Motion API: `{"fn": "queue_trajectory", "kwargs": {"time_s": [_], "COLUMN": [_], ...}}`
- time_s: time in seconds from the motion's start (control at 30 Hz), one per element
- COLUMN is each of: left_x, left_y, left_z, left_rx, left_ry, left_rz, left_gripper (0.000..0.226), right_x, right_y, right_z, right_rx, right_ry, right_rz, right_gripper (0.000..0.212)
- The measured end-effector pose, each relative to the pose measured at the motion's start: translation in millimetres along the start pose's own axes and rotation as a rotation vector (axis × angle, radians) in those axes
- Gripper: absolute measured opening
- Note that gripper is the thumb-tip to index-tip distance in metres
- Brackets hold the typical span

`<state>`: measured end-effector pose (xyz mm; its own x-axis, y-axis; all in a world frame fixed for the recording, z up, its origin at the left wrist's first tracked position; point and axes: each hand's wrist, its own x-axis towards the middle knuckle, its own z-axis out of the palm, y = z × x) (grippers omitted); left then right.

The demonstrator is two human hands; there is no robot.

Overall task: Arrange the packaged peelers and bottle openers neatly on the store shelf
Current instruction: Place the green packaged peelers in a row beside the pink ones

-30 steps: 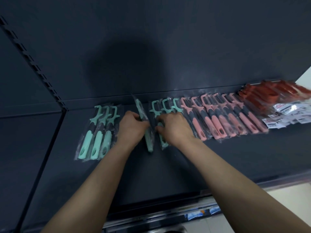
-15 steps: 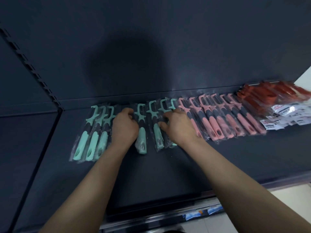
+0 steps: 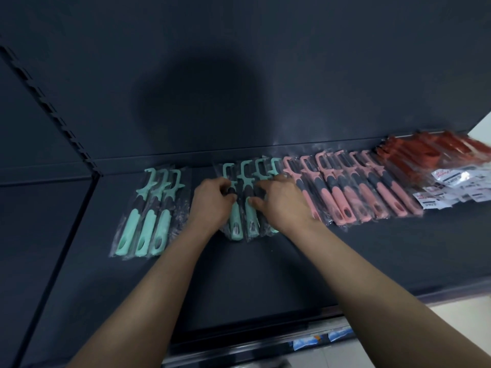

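Now a dark shelf (image 3: 265, 274) is seen from above, and bagged kitchen tools are laid on it in a long row near the back wall (image 3: 292, 62). A green peeler (image 3: 236, 227) is gripped by the left hand (image 3: 212, 203), whose fingers are curled round its dark neck. This peeler is laid flat on the shelf, head toward the wall, near the middle of the row. Just to its right, more green peelers (image 3: 251, 221) are packed side by side. They are pressed down by the right hand (image 3: 284, 205), whose fingers are spread and nearly straight on top of them. Nothing is held inside that hand. Off to the left, past a small gap, three green peelers (image 3: 148, 224) are laid close together. To the right, pink peelers (image 3: 358, 192) are lined up, each one touching the next. At the far right end, red packs (image 3: 425, 155) with white labels (image 3: 451, 187) are piled up, but they are too blurred to be told apart. A round shadow (image 3: 199, 102) is cast on the wall.
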<state>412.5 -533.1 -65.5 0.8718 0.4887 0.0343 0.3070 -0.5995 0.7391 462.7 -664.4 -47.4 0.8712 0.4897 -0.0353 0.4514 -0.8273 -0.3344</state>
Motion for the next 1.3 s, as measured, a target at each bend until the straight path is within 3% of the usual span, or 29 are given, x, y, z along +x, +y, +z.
{"fn": "queue_trajectory", "kwargs": {"time_s": [0.4,0.6,0.87,1.03,1.2,1.3], "left_x": [-4.3,-13.1,-32.9,-45.6,-45.5,-44.0], "left_y": [-2.6,-7.7,-47.4,-71.0,-84.5,-87.4], "left_z": [-1.9,-13.8,-64.3,-87.6,-97.1,-100.8], "left_rx": [-0.137,-0.036,0.344,0.388,0.403,0.428], "left_ry": [0.033,0.087,0.332,0.263,0.219,0.161], "left_rz": [0.002,0.023,-0.011,-0.176,-0.147,-0.105], "left_gripper": [0.038,0.034,0.024,0.027,0.032,0.032], "right_x": [-2.3,-2.3,-2.6,-5.5,-6.7,-4.1], "right_y": [1.2,-15.3,-76.3,-115.6,-137.3,-142.9], "right_z": [0.5,-1.4,16.3,33.4,48.4,49.1], "right_rx": [-0.032,-0.046,0.018,0.118,0.118,0.190], "right_ry": [0.117,0.175,0.061,-0.080,-0.145,-0.142], "right_rz": [-0.013,-0.108,-0.280,-0.260,-0.138,-0.063], "right_gripper": [0.019,0.028,0.030,0.032,0.044,0.040]}}
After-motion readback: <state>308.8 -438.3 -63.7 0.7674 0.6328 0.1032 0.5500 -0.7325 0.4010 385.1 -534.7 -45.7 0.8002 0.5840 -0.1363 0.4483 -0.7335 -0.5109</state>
